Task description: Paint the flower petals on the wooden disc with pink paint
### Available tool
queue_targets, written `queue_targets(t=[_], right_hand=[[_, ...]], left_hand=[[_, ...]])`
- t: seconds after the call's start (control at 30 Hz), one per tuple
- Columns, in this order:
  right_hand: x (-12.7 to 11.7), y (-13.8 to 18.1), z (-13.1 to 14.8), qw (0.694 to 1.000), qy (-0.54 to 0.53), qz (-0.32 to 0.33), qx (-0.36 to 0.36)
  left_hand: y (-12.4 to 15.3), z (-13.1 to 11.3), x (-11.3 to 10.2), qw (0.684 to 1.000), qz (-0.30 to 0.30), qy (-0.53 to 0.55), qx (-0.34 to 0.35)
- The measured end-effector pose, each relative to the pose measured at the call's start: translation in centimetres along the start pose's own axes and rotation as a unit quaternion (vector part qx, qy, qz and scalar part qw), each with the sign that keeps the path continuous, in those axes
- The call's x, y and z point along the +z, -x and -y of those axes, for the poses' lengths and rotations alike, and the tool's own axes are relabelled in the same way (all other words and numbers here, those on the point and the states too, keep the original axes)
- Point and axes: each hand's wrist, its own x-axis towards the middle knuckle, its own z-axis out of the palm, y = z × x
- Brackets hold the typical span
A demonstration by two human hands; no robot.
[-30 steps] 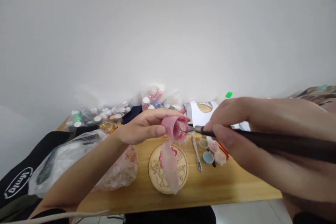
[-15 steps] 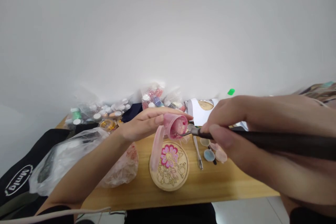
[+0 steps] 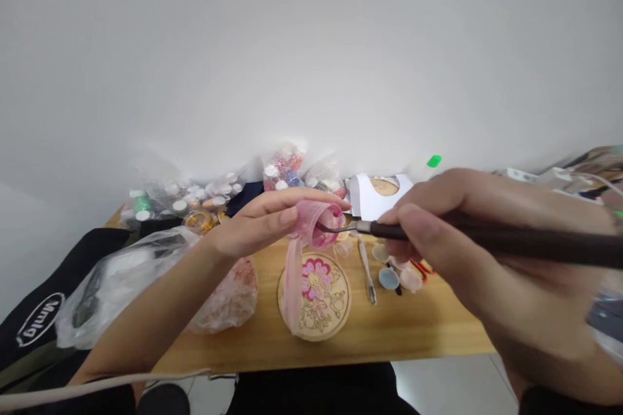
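Observation:
My left hand (image 3: 256,220) holds a translucent pink cup (image 3: 307,219) tilted on its side, its mouth facing right. A long pale pink piece (image 3: 293,288) hangs below the cup; I cannot tell whether it is the lid seen edge-on. My right hand (image 3: 487,266) is closed around the dark handle of a small palette knife (image 3: 383,229), whose thin metal tip reaches inside the cup. Pink stuff clings to the cup's inner wall. Below them lies a round wooden disc (image 3: 321,331) with a flower pattern, one bloom coloured pink and red.
A white pen-like tool (image 3: 366,269) and several small round cups (image 3: 388,278) lie right of the disc. Clear plastic bags (image 3: 131,285) cover the left side. Bagged jars (image 3: 285,168) and a white card package (image 3: 372,198) stand along the wall. Orange-handled scissors (image 3: 422,270) lie at right.
The palette knife's tip has gone deeper into the pink cup. The cup has shifted slightly left and up, and the hanging pink piece is now more upright.

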Motion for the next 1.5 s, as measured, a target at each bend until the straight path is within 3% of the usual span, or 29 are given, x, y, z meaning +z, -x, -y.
queue_targets(t=[0.07, 0.17, 0.3, 0.4, 0.47, 0.67, 0.87, 1.07, 1.27, 1.5], right_hand=[[0.4, 0.0, -0.8, 1.000, -0.010, 0.001, -0.013], [1.4, 0.1, -2.6, 0.993, -0.113, -0.024, 0.030], [3.1, 0.7, -4.9, 0.960, -0.247, -0.066, 0.117], [4.0, 1.2, -6.3, 0.932, -0.306, -0.091, 0.171], [4.4, 1.5, -6.8, 0.919, -0.327, -0.108, 0.194], [4.1, 2.8, -7.7, 0.914, -0.308, -0.125, 0.231], [4.0, 4.4, -9.3, 0.911, -0.287, -0.111, 0.276], [3.6, 7.3, -12.5, 0.894, -0.289, -0.100, 0.326], [1.7, 10.4, -15.6, 0.880, -0.262, -0.062, 0.392], [2.6, 10.8, -16.7, 0.876, -0.198, -0.089, 0.431]], left_hand=[[0.1, -0.1, 0.3, 0.999, -0.031, -0.012, -0.039], [0.5, 0.4, 0.2, 0.996, -0.054, -0.023, -0.070], [1.3, 1.2, 0.3, 0.994, -0.056, -0.029, -0.089], [2.0, 1.5, 1.1, 0.984, -0.109, -0.028, -0.138], [2.7, 2.2, 1.8, 0.981, -0.141, 0.012, -0.132], [5.2, 5.5, 4.0, 0.960, -0.205, 0.151, -0.114], [7.5, 8.0, 5.6, 0.934, -0.244, 0.216, -0.147], [12.7, 10.6, 5.7, 0.891, -0.349, 0.238, -0.165], [18.4, 11.5, 6.7, 0.873, -0.328, 0.299, -0.203], [20.3, 12.8, 7.1, 0.875, -0.313, 0.296, -0.221]])
